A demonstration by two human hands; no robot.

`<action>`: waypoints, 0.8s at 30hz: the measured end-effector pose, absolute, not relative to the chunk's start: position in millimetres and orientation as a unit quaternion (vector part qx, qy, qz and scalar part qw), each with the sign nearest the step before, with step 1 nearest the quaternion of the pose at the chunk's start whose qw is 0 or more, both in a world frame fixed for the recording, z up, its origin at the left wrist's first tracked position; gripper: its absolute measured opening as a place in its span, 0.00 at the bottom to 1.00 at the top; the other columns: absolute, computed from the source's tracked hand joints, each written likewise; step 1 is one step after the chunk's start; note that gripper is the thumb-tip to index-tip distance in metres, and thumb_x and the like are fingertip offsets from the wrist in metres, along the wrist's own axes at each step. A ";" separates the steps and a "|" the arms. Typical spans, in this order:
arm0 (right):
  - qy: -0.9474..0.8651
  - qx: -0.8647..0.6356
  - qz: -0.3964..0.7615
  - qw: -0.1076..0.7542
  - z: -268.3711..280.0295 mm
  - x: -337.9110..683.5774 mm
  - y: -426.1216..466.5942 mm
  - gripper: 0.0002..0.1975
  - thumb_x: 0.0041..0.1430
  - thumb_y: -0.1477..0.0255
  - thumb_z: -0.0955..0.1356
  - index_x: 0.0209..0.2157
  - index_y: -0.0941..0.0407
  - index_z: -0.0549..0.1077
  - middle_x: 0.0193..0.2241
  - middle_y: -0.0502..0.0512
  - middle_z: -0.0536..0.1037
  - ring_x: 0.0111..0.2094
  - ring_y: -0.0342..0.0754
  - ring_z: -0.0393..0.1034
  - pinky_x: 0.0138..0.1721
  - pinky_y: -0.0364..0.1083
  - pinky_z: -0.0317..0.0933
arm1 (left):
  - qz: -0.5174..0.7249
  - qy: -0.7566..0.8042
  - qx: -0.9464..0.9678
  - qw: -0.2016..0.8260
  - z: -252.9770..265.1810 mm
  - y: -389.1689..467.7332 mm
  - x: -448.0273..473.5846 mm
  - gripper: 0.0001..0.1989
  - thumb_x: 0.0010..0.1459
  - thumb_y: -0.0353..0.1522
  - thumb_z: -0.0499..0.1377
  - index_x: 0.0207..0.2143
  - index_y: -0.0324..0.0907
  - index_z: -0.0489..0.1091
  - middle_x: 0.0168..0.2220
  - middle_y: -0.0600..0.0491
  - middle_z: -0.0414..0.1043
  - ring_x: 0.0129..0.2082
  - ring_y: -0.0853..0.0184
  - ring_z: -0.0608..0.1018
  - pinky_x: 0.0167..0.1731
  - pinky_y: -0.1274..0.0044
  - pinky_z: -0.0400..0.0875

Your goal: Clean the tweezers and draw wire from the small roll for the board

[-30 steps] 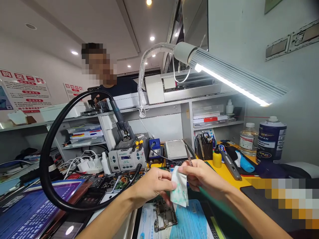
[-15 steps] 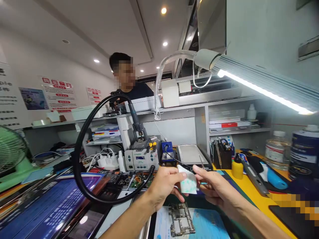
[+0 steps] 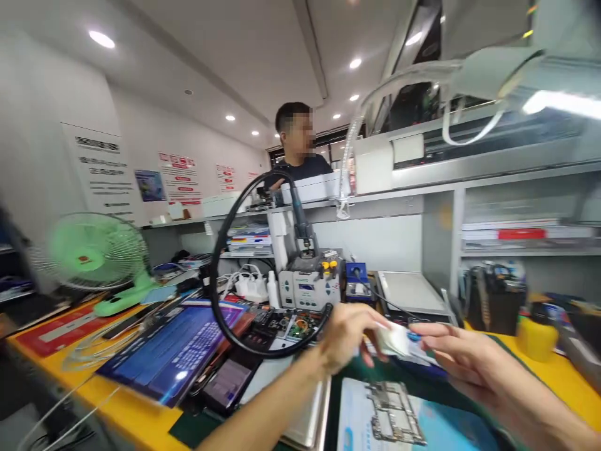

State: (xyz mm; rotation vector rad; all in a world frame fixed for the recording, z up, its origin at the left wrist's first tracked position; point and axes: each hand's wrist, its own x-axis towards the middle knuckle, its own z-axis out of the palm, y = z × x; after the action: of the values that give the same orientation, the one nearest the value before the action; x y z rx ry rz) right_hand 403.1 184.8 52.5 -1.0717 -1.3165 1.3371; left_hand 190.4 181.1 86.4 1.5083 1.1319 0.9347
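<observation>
A folded piece of white paper [image 3: 394,340], blurred by motion, is held between my two hands above the bench. My left hand [image 3: 350,335] pinches its left side. At its right side, the fingers of my right hand [image 3: 464,354] close on the edge, where a small blue spot [image 3: 414,336] shows by the fingertips; I cannot make out what it is. Below the hands, a bare phone circuit board frame [image 3: 397,413] lies on a light-blue and white mat [image 3: 354,416], touched by neither hand.
A looped black hose [image 3: 218,275] runs from a grey hot-air station [image 3: 310,285]. Phones [image 3: 228,382] and a blue printed panel [image 3: 183,351] lie left. A green fan [image 3: 89,257] stands far left, a yellow bottle [image 3: 538,335] right. Behind the shelf is a person [image 3: 300,156].
My view has swung left, so the scene sits further right. The paper has tilted from upright to flatter, its green-marked face no longer showing. The board remains on the mat.
</observation>
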 end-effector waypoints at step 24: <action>-0.507 -0.402 0.607 0.461 62.6 415.0 191.9 0.20 0.71 0.55 0.64 0.33 0.57 0.71 0.22 0.41 0.64 0.15 0.37 0.51 0.15 0.39 0.50 | 0.162 0.556 0.803 0.139 75.0 215.2 159.0 0.14 0.66 0.41 0.59 0.44 0.39 0.73 0.45 0.49 0.76 0.46 0.61 0.78 0.50 0.62 0.73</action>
State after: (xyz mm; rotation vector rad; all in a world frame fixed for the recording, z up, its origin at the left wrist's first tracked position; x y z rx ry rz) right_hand 415.0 191.9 62.6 -0.9896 -1.2469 1.4929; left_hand 159.0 215.2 75.0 2.3213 1.6082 0.4668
